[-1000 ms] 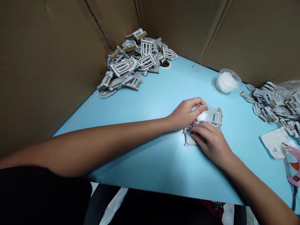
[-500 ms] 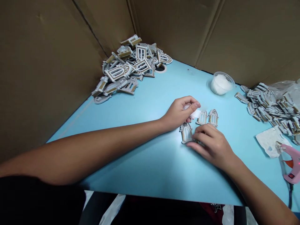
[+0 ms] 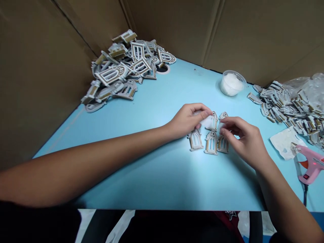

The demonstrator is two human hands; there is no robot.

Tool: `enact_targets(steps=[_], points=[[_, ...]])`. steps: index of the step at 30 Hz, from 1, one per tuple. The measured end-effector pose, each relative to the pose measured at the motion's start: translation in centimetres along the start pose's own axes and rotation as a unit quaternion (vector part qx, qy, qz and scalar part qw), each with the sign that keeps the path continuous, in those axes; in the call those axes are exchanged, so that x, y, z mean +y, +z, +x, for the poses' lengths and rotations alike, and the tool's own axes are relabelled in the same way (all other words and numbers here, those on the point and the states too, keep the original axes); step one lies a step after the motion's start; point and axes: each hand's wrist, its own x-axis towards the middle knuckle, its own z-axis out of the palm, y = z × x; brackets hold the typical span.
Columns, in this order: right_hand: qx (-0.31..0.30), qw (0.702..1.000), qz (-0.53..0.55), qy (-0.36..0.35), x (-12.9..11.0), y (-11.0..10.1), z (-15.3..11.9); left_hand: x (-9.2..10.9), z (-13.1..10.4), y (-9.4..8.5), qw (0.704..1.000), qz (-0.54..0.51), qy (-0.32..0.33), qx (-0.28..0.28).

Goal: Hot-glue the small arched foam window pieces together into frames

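Several small arched window pieces, white with gold edges, lie in two rows on the blue table. My left hand (image 3: 193, 118) is closed on a thin translucent white sheet (image 3: 207, 122) above the back row. A front-left window piece (image 3: 195, 140) lies just below that hand. My right hand (image 3: 238, 133) pinches a small whitish piece (image 3: 221, 127) over the right end of the rows. Its fingers partly cover the back-right window piece (image 3: 223, 115). Beside it, the front-middle window piece (image 3: 211, 142) lies uncovered.
Larger window frames (image 3: 113, 74) are heaped at the back left. A round tub (image 3: 232, 83) holds white material. At the right are a pile of small frames (image 3: 288, 106), a white scrap (image 3: 285, 143) and a pink glue gun (image 3: 312, 163). Cardboard walls (image 3: 164, 30) enclose the back.
My right hand has moved up and right from the front window pieces and now pinches a whitish piece, leaving the front row uncovered. The whole view has shifted slightly.
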Motion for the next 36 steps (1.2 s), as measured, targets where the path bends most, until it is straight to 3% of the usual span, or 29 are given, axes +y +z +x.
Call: enact_targets(steps=[6, 11, 19, 28, 36], points=[[-0.127, 0.986, 0.061, 0.086, 0.0, -0.4, -0.1, 0.9, 1.1, 0.0, 0.978, -0.171, -0.085, 0.084], [-0.156, 0.974, 0.102, 0.131, 0.2, -0.2, -0.1, 1.6, 1.0, 0.2, 0.967, -0.208, -0.12, 0.088], [-0.178, 0.969, 0.106, 0.137, -0.1, 0.0, -0.1, 1.7, 0.4, 0.7, 0.973, -0.192, -0.12, 0.036], [-0.179, 0.982, -0.018, 0.059, -0.1, 0.8, 0.1, 0.7, 0.1, 0.4, 0.991, -0.128, -0.048, -0.01], [-0.186, 0.979, -0.059, 0.057, -0.2, 0.4, 0.1, 0.9, -0.5, 0.4, 0.998, -0.046, -0.029, -0.026]])
